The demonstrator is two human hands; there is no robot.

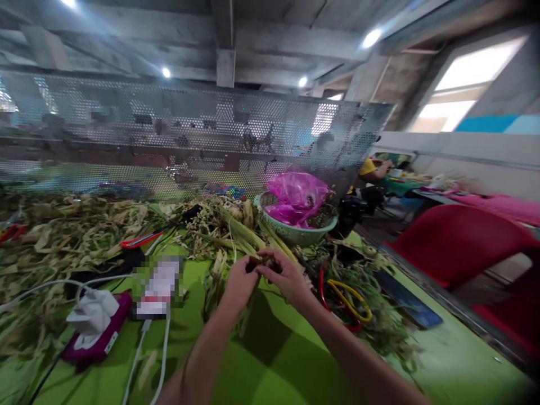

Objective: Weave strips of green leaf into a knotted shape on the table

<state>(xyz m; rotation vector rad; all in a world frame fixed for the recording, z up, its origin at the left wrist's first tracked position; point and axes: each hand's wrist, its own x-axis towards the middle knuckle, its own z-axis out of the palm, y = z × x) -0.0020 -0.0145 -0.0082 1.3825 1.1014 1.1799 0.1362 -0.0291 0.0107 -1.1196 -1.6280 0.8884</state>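
Clock directions are taken from the two hands.

Item: green surface (270,377), carrying all nearer entries.

Item: purple socket block (95,351), found at eight o'clock; white adapter (93,312) seated on it.

Item: red-and-yellow looped handles (350,301), found at four o'clock among leafy sprigs (383,323).

Item: left hand (242,277) and right hand (289,277), set tip to tip. Each grip is drawn nearly closed, thumb against curled fingers; what is pinched is hidden and cannot be told.

Item: dried stalks (242,227), laid at eleven o'clock, just beyond the fingertips, near ends turned toward the hands. Judged light, fairly stiff lengthwise, papery and brittle at the edges, hardly slippery. Best taken by the thicker near end, between thumb and forefinger, with light pressure; thin leaf tips are likely to be torn or crumbled if pulled.

Item: green basket (295,233), placed at one o'clock; pink plastic bag (295,194) held in it.

Item: perforated screen (236,152), stood at twelve o'clock, behind everything listed.
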